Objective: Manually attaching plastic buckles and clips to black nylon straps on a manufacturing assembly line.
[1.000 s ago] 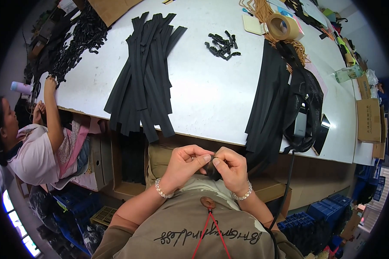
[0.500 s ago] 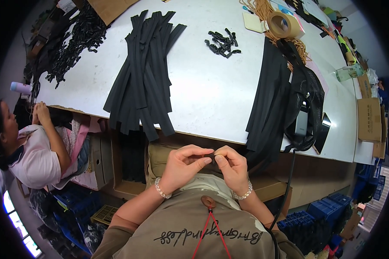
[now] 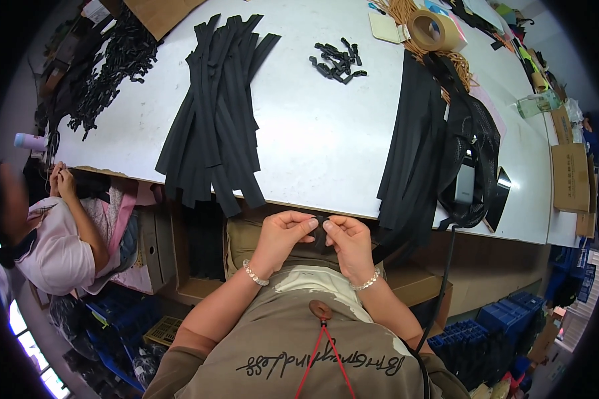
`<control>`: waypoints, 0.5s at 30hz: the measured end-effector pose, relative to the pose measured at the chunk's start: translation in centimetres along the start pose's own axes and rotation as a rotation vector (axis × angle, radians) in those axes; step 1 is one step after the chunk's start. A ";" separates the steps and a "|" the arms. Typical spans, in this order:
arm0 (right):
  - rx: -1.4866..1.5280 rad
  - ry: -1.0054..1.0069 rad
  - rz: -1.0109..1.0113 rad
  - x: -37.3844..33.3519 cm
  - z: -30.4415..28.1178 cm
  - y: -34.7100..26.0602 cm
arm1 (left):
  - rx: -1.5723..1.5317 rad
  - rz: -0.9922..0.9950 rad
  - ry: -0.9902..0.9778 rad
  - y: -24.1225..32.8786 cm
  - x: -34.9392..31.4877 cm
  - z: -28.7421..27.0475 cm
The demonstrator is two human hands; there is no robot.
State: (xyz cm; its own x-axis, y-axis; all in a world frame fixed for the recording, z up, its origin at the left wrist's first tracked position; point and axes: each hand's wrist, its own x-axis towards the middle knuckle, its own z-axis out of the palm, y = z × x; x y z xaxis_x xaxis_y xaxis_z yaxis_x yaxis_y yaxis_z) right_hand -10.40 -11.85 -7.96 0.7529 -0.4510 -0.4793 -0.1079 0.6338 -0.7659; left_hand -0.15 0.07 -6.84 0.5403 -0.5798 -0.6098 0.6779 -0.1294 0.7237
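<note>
Both my hands are in front of me, just short of the table's near edge. My left hand (image 3: 283, 239) pinches the end of a black zipper tape (image 3: 322, 234) between thumb and fingers. On its other edge my right hand (image 3: 350, 243) pinches the same tape. Its end stands up between the fingertips, and its lower part drops out of sight against my dark lap. Whether a slider sits on it is hidden by my fingers. A fanned stack of black zipper tapes (image 3: 213, 113) lies on the table ahead to the left. Beyond my hands is a small heap of black zipper sliders (image 3: 339, 60).
More black tapes (image 3: 406, 139) hang over the table edge at right, beside a black mesh bag (image 3: 479, 133) with a cable. A tape roll (image 3: 430, 30) and cord lie at the far right. At left, a co-worker (image 3: 53, 246) sits near a large heap of black pieces (image 3: 116, 73).
My hands have moved slightly away from me and closer to the table edge. The tape's end now shows upright between my fingertips. The co-worker's head has shifted.
</note>
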 end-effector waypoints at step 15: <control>0.196 0.158 0.014 0.2 1.3 0.9 | -0.187 0.028 0.042 -1.3 0.7 0.7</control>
State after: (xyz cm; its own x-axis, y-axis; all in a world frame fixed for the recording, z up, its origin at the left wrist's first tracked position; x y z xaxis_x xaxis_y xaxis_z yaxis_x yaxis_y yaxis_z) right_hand -9.55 -10.56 -8.19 0.6400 -0.5238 -0.5621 0.0218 0.7437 -0.6682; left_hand -1.06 -0.73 -7.98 0.5783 -0.5464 -0.6058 0.7409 0.0408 0.6704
